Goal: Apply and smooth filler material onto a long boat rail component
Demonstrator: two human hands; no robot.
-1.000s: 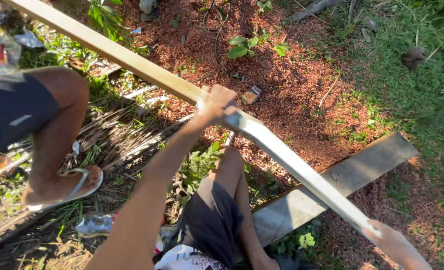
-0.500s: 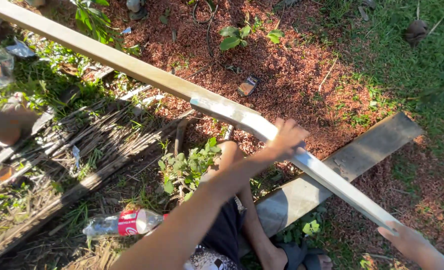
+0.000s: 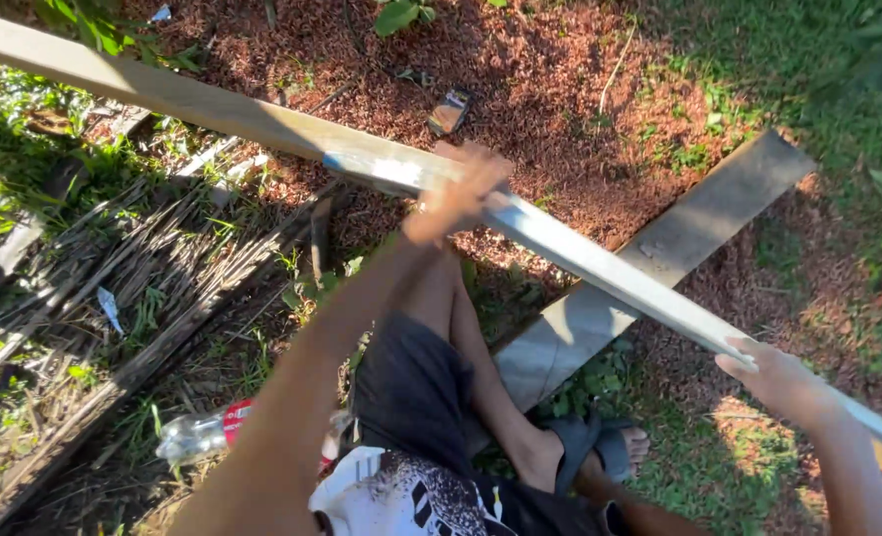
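Observation:
A long pale wooden slat [image 3: 213, 104] runs diagonally from the upper left to the lower right, held above the ground. My left hand [image 3: 458, 192], blurred, is wrapped over its middle, where the wood looks lighter and smoother. My right hand [image 3: 780, 379] grips the slat near its lower right end. My bent leg in dark shorts [image 3: 411, 387] and my foot in a dark sandal [image 3: 592, 447] lie under the slat.
A wide grey board [image 3: 679, 243] lies on the reddish mulch under the slat. A small dark object [image 3: 449, 111] rests on the mulch beyond. A plastic bottle [image 3: 198, 434] lies by dry stalks [image 3: 114, 298] at left. Grass borders the right side.
My left hand slid down the slat toward the right hand, then back up toward its middle. Another person's leg at the left has gone out of view.

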